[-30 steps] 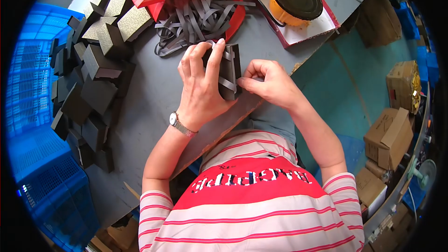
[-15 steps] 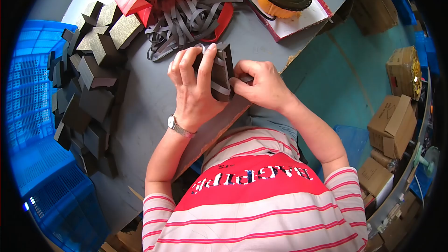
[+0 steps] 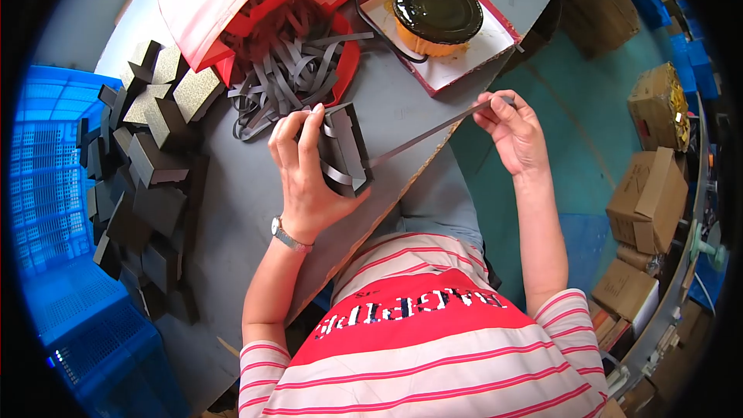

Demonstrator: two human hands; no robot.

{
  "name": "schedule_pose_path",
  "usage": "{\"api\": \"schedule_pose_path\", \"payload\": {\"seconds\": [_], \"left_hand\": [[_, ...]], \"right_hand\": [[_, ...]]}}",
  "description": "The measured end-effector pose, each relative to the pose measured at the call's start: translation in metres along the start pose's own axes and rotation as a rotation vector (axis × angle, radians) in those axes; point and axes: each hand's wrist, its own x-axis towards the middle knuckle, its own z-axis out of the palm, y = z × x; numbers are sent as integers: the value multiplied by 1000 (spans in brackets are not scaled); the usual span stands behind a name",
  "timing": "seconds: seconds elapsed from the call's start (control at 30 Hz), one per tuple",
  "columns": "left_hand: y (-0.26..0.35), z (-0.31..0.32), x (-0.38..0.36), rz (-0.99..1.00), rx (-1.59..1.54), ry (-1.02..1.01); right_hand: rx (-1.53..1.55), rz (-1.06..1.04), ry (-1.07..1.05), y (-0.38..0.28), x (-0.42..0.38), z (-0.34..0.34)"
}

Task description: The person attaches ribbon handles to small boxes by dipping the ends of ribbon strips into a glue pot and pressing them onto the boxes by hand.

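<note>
My left hand (image 3: 302, 178) is closed around a small dark box (image 3: 348, 139), gripping it by its left side just above the grey table. From the box's lower right side a grey ribbon (image 3: 422, 137) runs taut, up and to the right. Its far end is pinched between the thumb and fingers of my right hand (image 3: 512, 130), out past the table's edge. Another piece of ribbon shows across the box near my left fingers. Beyond the box lies a tangle of loose grey ribbons (image 3: 290, 77), spilling from a red bag (image 3: 224, 0).
Dark and gold boxes (image 3: 159, 155) are piled on the left, beside blue plastic crates (image 3: 58, 186). A black-lidded orange tub (image 3: 437, 11) sits in a shallow red-edged tray (image 3: 495, 39) at the back. Cardboard boxes (image 3: 646, 201) stand on the floor at right.
My right hand has moved away from the box, right and slightly up, drawing the ribbon out straight. My left hand still holds the box, slightly lower and further left in view.
</note>
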Motion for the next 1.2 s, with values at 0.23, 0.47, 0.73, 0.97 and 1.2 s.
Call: {"api": "schedule_pose_path", "payload": {"seconds": [0.23, 0.47, 0.73, 0.97, 1.2], "left_hand": [[15, 15, 12, 29, -75, -57], [16, 20, 18, 30, -48, -71], [16, 24, 22, 29, -49, -79], [14, 23, 21, 22, -65, -78], [14, 22, 21, 23, -68, -76]], "right_hand": [[544, 29, -43, -6, 36, 20], [63, -13, 59, -15, 45, 39], [-48, -86, 232, -9, 56, 55], [-180, -203, 313, -6, 58, 67], [-215, -166, 322, -7, 57, 66]]}}
